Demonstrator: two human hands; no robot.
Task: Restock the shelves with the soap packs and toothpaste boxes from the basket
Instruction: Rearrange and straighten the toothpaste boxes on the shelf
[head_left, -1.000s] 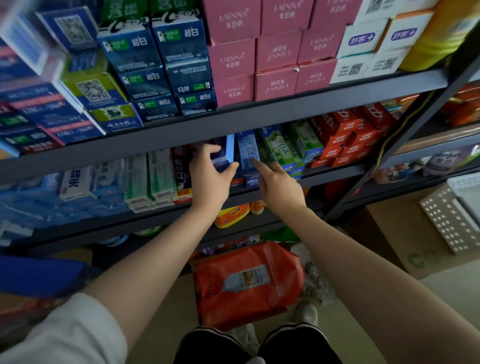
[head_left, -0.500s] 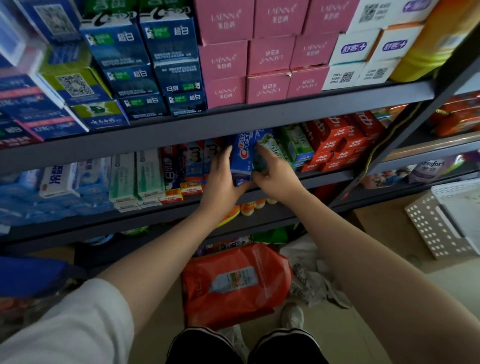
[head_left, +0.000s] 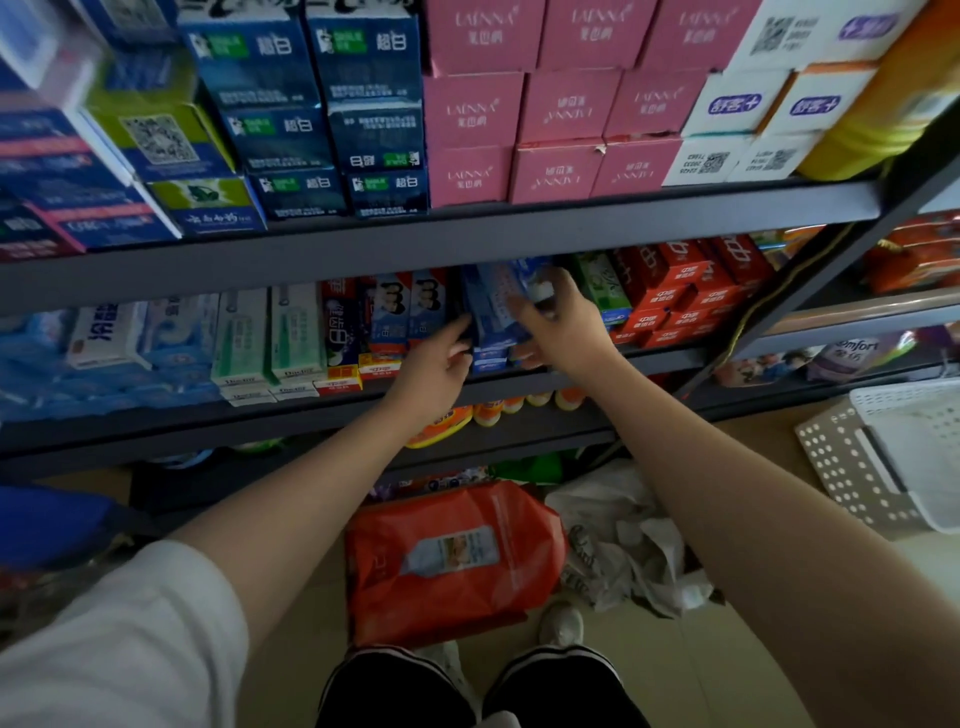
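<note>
Blue toothpaste boxes (head_left: 491, 312) stand on end in the middle shelf (head_left: 519, 369), between dark boxes on the left and green and red boxes on the right. My right hand (head_left: 558, 322) reaches into the shelf and its fingers curl around the top of one blue box. My left hand (head_left: 434, 364) rests against the left side of the same blue boxes, fingers pressed to them. The white perforated basket (head_left: 852, 462) sits on the floor at the right; its contents are out of view.
The upper shelf (head_left: 467, 234) holds blue, pink and white boxes. A red refill pouch (head_left: 452, 561) and crumpled white plastic bags (head_left: 623, 540) lie on the floor by my feet. Orange bottles (head_left: 488, 410) stand on the lower shelf. A dark upright post (head_left: 810, 291) bounds the shelf.
Both hands have shifted right along the middle shelf and closed in on the blue toothpaste boxes. My right hand has risen to the top of one box.
</note>
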